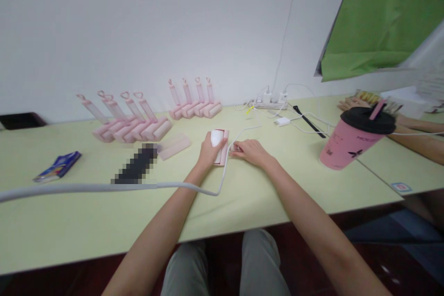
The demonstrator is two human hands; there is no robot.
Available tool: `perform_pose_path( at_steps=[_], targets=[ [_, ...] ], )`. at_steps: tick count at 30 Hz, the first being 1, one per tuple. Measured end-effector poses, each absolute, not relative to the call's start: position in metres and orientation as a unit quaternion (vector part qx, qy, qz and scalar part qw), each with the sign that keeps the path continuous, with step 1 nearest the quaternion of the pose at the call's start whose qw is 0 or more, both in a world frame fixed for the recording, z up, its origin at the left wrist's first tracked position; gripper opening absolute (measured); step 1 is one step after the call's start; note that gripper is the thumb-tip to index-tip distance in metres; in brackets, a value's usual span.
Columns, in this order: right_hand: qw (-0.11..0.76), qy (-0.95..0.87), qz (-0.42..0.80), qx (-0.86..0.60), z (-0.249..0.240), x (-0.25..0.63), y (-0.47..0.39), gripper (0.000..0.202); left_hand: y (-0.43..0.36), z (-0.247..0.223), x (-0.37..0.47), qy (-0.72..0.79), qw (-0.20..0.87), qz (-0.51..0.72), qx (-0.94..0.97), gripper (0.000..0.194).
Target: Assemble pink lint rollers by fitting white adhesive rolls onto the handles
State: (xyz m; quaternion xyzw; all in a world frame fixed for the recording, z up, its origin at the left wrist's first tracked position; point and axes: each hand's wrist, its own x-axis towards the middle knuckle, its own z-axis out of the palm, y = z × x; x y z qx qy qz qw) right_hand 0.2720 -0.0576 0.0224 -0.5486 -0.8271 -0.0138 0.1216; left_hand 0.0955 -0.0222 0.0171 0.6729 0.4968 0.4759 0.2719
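My left hand [208, 153] is closed around a small pink case [225, 148] on the table, with a strip of red along its edge. A glossy white rounded piece [217, 137] shows at the top of the case, beside my left thumb. Just right of the case, my right hand [251, 151] has its fingers pinched together on a small pale, partly clear object [236, 148], mostly hidden by the fingertips. A white cable [224, 173] passes between the two hands, in front of the case.
Several pink holders with clear tubes [133, 127] stand along the wall, a second group [196, 108] behind. A flat pink piece [175, 145], blue packet [58, 166], power strip [268, 104] and pink cup [354, 141] are around. Another person's arms [416, 134] rest far right.
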Motion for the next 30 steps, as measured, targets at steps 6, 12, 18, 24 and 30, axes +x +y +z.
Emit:
perform_pose_path(
  at_steps=[6, 12, 18, 24, 30],
  targets=[
    [0.098, -0.815, -0.04, -0.569, 0.023, 0.267, -0.061, 0.046, -0.024, 0.018, 0.097, 0.499, 0.254, 0.453, 0.694, 0.045],
    [0.085, -0.814, -0.05, -0.572, 0.02, 0.267, -0.06, 0.045, -0.022, 0.018, 0.099, 0.51, 0.252, 0.427, 0.703, 0.049],
    [0.08, -0.809, -0.061, -0.579, 0.022, 0.264, -0.061, 0.042, -0.02, 0.02, 0.097, 0.509, 0.245, 0.414, 0.714, 0.05],
    [0.067, -0.796, -0.067, -0.597, 0.027, 0.258, -0.064, 0.039, -0.02, 0.026, 0.097, 0.516, 0.254, 0.417, 0.704, 0.051],
    [0.052, -0.784, -0.106, -0.609, 0.031, 0.252, -0.068, 0.032, -0.021, 0.03, 0.097, 0.527, 0.263, 0.405, 0.699, 0.049]
  ],
)
